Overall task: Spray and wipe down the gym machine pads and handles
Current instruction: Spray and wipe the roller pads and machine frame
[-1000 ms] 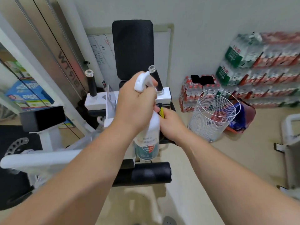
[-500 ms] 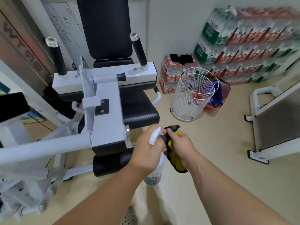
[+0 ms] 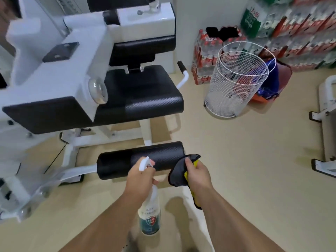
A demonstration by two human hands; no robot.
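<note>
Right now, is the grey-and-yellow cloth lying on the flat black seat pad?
No, the right hand holds the grey-and-yellow cloth beside the black roller pad.

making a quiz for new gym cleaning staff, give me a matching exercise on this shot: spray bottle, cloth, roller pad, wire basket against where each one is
Column one
1 spray bottle
2 cloth
3 roller pad
4 wire basket

Column two
a on the floor beside the water bottle packs
b gripped in the right hand
c gripped in the left hand
d black, crosswise, below the seat pad

Pairs: 1-c, 2-b, 3-d, 4-a
</note>
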